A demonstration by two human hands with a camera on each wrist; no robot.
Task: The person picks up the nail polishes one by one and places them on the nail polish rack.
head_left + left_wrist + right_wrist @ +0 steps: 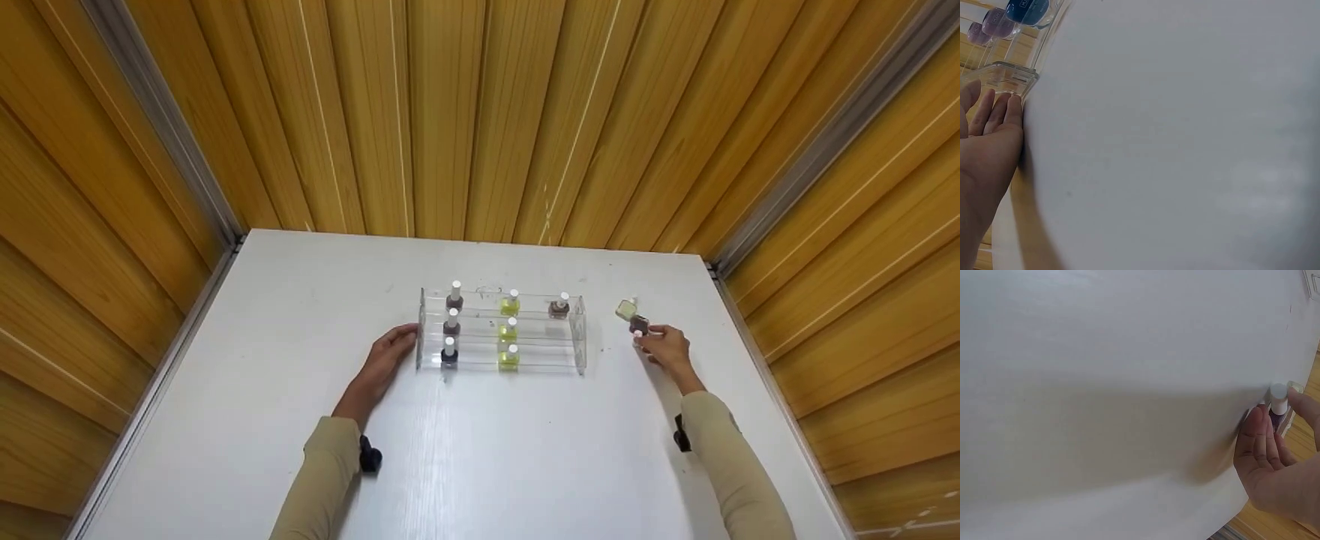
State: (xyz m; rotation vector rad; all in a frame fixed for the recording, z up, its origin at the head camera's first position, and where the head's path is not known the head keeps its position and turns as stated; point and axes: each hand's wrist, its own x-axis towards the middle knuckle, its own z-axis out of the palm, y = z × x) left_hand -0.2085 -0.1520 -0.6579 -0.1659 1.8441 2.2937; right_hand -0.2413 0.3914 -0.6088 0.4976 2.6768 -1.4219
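A clear stepped acrylic rack [579, 337] holds several white-capped nail polish bottles. Dark bottles fill the left column, the front one [449, 354] looking blue in the left wrist view; yellow bottles [509, 358] fill the middle. One brown bottle [559, 306] sits at the right of the back tier. My left hand [386, 356] touches the rack's left end with fingers nearly straight. Right of the rack, my right hand [666, 347] pinches a dark nail polish bottle [639, 324], its white cap [1279, 392] toward me. Beside it lies a pale yellow bottle [625, 308] on its side.
The white table [480, 465] extends around the rack, with wood-patterned walls [442, 112] behind and at both sides. Grey metal rails [161, 112] run along the corners. Each sleeve has a black wrist device [370, 455] on it.
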